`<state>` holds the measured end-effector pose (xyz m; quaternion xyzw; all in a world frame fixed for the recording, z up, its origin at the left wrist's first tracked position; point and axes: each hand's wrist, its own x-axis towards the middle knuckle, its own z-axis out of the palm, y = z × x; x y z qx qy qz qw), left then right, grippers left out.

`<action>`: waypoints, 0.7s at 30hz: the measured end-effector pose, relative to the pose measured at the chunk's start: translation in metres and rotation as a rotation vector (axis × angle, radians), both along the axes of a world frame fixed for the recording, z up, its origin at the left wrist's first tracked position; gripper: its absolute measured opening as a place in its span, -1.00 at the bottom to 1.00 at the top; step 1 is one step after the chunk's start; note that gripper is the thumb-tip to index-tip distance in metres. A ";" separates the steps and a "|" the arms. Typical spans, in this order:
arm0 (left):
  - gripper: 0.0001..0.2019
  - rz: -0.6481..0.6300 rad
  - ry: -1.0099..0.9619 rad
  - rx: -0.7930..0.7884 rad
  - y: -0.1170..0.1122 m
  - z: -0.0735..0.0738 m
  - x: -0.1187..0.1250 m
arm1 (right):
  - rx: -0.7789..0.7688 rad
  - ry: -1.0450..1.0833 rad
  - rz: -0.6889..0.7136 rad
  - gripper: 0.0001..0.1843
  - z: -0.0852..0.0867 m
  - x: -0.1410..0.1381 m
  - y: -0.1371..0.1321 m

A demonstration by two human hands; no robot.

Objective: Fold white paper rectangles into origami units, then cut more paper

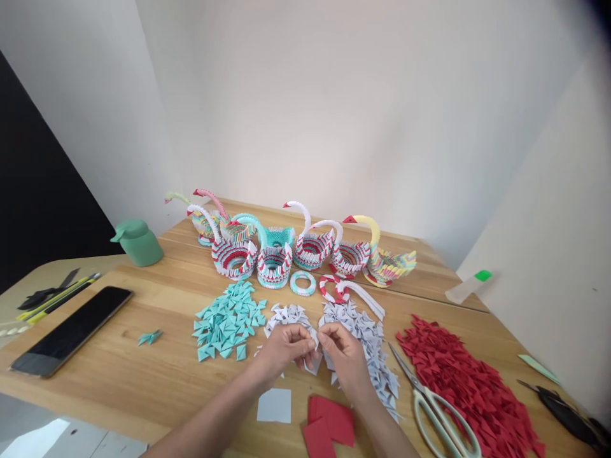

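My left hand (285, 351) and my right hand (347, 364) meet over the middle of the table, fingertips closed in a pinch. Between them is a small white paper piece (316, 344), partly hidden by the fingers. Behind my left hand lies a small heap of folded white paper triangles (285, 315). A larger heap of pale white-grey triangles (375, 346) spreads behind and beside my right hand. A white paper square (274, 406) lies flat below my left hand, and red paper sheets (333, 421) lie overlapped near my right forearm.
Teal triangles (228, 323) are heaped at left, red triangles (470, 385) at right beside scissors (442, 407). Several paper swans (274, 264) and two paper rings (302, 284) stand behind. A phone (71, 331), green container (139, 243) and glue bottle (468, 287) flank them.
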<state>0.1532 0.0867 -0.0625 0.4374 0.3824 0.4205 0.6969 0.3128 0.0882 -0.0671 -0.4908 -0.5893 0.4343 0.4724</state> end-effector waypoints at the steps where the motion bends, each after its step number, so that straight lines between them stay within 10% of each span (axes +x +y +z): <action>1: -0.67 0.011 0.016 0.007 0.000 0.000 0.000 | 0.000 -0.004 0.009 -0.71 -0.001 0.000 0.000; 8: -0.90 0.202 0.407 0.348 -0.005 0.000 0.000 | -0.003 -0.025 0.010 -0.79 0.000 0.000 -0.002; 21: -0.84 0.246 0.380 0.397 -0.006 0.002 0.001 | -0.064 0.070 0.030 -0.69 0.000 0.001 0.000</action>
